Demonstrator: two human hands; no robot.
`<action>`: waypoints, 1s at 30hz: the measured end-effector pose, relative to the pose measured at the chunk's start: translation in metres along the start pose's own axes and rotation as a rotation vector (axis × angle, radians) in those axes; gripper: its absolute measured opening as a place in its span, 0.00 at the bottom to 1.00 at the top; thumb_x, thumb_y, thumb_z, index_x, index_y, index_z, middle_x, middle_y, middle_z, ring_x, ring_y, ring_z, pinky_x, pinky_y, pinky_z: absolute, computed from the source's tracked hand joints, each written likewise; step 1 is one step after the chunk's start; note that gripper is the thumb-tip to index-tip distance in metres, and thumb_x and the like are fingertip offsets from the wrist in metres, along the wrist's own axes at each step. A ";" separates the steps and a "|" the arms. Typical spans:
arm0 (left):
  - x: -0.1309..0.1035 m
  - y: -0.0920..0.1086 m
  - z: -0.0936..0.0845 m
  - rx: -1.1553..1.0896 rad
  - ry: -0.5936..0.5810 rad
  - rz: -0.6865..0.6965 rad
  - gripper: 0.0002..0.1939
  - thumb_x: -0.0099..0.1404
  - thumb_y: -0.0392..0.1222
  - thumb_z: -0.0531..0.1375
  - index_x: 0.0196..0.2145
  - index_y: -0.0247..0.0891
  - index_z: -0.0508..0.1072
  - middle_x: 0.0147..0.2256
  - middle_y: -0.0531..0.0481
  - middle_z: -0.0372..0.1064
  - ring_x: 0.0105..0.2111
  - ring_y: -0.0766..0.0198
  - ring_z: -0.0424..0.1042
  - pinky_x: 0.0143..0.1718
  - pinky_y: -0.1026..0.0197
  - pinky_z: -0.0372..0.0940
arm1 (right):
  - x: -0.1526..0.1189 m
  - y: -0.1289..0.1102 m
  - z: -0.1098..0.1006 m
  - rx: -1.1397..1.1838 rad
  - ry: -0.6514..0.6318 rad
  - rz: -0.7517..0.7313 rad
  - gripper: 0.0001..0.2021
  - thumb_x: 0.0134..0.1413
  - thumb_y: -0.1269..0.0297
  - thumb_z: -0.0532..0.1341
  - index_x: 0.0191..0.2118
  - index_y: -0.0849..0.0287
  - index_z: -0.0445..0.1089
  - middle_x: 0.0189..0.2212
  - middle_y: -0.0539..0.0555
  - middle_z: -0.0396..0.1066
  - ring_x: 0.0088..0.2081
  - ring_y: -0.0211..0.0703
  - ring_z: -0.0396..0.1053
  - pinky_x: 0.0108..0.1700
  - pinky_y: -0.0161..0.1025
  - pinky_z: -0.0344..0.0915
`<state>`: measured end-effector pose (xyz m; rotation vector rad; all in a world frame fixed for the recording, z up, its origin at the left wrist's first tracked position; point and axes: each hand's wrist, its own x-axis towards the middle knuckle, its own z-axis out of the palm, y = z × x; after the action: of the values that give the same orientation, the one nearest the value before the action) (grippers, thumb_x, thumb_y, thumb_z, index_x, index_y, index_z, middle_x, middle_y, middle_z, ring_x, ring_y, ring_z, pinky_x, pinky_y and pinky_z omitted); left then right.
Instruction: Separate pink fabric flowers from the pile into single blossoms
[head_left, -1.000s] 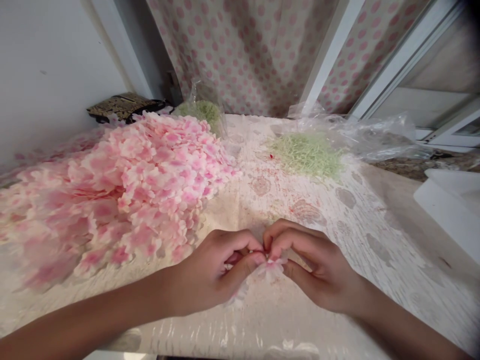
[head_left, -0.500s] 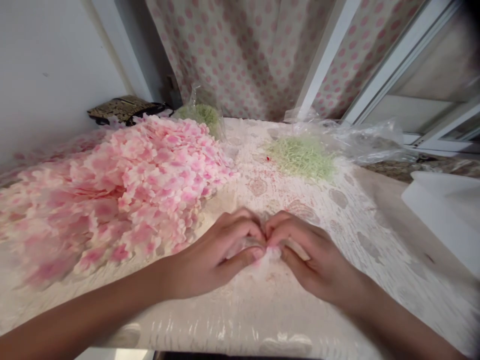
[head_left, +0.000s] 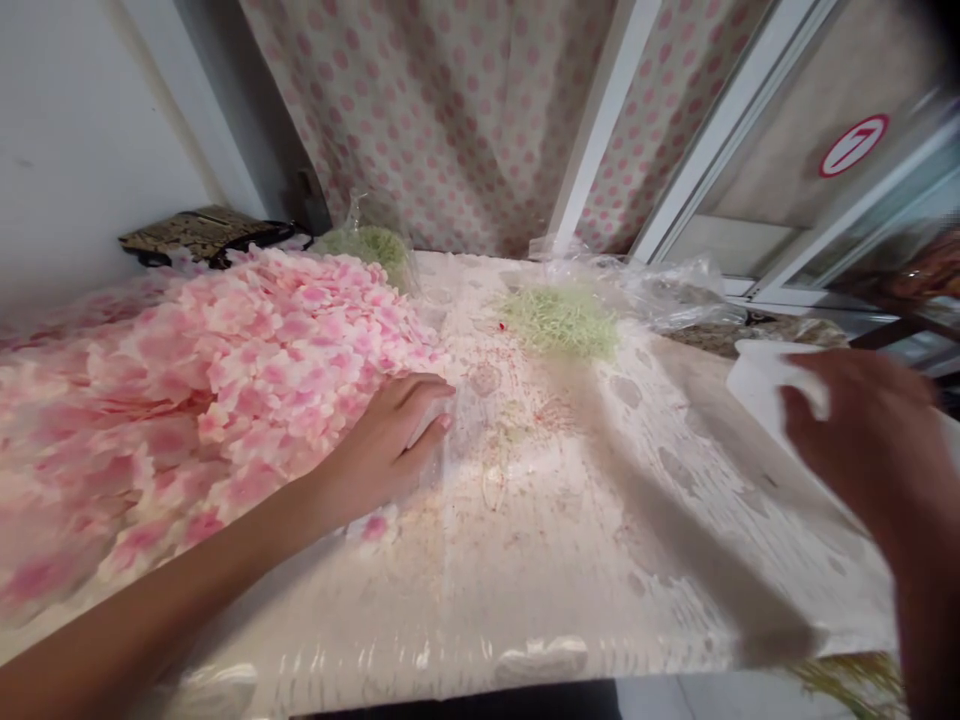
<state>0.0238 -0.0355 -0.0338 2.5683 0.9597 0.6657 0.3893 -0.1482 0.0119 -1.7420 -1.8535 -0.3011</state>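
Observation:
My left hand [head_left: 397,430] rests low over the table beside the pink flower pile [head_left: 300,340]. Its fingers are curled, and something pale and see-through shows between thumb and fingers; I cannot make out what it is. Just below that hand lies a single pink-and-white blossom [head_left: 375,527]. Far to the right, my right hand [head_left: 862,430] is raised at a white sheet or tray [head_left: 750,378], which it partly covers. Thumb and forefinger are apart there, the hand is slightly blurred, and I see nothing held.
Light green shredded filler [head_left: 562,320] lies at the table's far side, with a clear plastic bag [head_left: 667,290] behind it. Another bag of green filler [head_left: 379,250] and a patterned pouch [head_left: 202,235] stand at the back left. A patterned cloth [head_left: 525,570] covers the table.
My hands have parted from their pinch together at the middle. The right hand has gone far right to the white sheet or tray; the left has shifted left. The view has turned right.

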 end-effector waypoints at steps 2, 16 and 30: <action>-0.001 0.001 0.001 -0.001 -0.038 0.074 0.11 0.67 0.39 0.48 0.42 0.36 0.68 0.43 0.45 0.65 0.46 0.58 0.63 0.50 0.52 0.56 | 0.006 -0.036 0.026 -0.001 -0.099 0.013 0.11 0.54 0.73 0.54 0.41 0.55 0.68 0.41 0.61 0.70 0.42 0.53 0.68 0.42 0.48 0.61; -0.016 0.027 0.014 -0.131 -0.341 0.281 0.12 0.68 0.38 0.49 0.32 0.36 0.71 0.32 0.48 0.66 0.36 0.63 0.65 0.42 0.61 0.59 | 0.031 -0.099 0.109 0.234 -0.581 -0.167 0.10 0.50 0.79 0.50 0.24 0.58 0.58 0.21 0.49 0.61 0.23 0.36 0.57 0.25 0.35 0.50; -0.018 0.024 0.005 -0.296 -0.248 0.200 0.10 0.67 0.38 0.51 0.36 0.35 0.72 0.33 0.48 0.68 0.34 0.68 0.69 0.36 0.68 0.63 | 0.029 -0.088 0.109 0.228 -0.498 -0.132 0.07 0.58 0.72 0.47 0.31 0.58 0.58 0.24 0.51 0.63 0.25 0.39 0.63 0.27 0.35 0.56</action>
<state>0.0272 -0.0663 -0.0332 2.4243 0.4889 0.4813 0.2773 -0.0769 -0.0416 -1.6368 -2.2482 0.3163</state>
